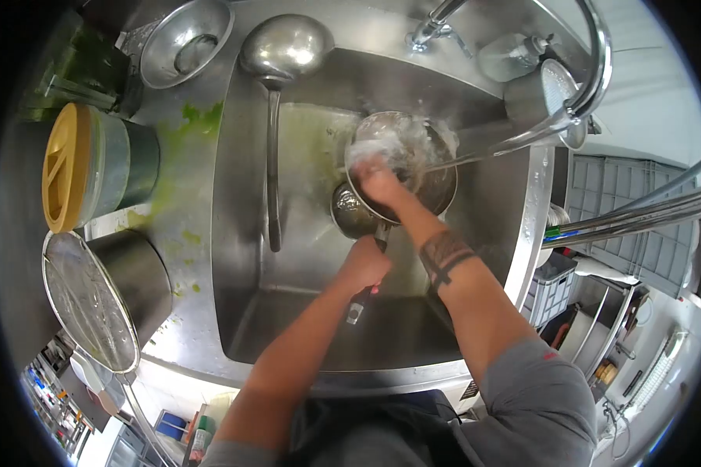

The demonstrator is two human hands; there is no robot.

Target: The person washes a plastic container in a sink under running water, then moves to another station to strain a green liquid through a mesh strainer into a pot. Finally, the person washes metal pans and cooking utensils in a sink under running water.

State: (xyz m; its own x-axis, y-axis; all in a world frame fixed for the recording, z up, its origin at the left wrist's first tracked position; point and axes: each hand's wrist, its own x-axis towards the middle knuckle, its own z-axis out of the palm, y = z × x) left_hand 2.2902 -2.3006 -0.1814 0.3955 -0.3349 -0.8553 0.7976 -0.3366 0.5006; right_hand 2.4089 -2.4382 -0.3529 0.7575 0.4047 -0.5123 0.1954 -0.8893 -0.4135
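A round metal pan (438, 194) is held inside the steel sink (311, 268), under a stream of running water (479, 156). My left hand (364, 266) is closed around the pan's dark handle (356, 307). Down in the pan is my right hand (378, 183), blurred by motion amid splashing water. Its fingers are hidden, so I cannot make out whether they hold anything. A shiny round metal piece (349, 212) shows partly beneath the pan, at its left. Left of both hands, a large ladle (288, 48) has its bowl on the sink's back-left rim and its long handle reaching down over the basin.
On the left counter are a metal bowl (187, 45), a tub with a yellow lid (64, 167), a fine-mesh strainer (89, 300) over a pot and green splashes (202, 121). A curved tap pipe (600, 58) arches over the right side, near a clear bottle (510, 58).
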